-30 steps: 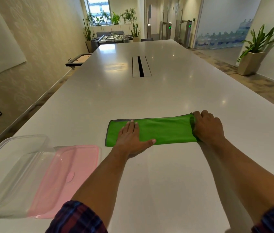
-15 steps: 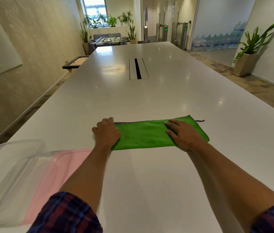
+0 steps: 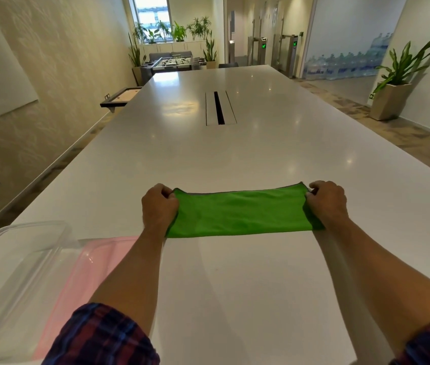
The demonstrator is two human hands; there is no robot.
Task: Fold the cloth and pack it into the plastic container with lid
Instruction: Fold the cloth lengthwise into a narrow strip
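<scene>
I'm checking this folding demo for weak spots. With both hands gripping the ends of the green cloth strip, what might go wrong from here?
1. The left hand and right hand each grip one short end of the green cloth; bringing the ends together unevenly may leave the edges misaligned.
2. The left forearm lies over the pink lid, so a sweep could nudge it or the clear container.
3. The container sits near the table's corner and might slide off.
</scene>
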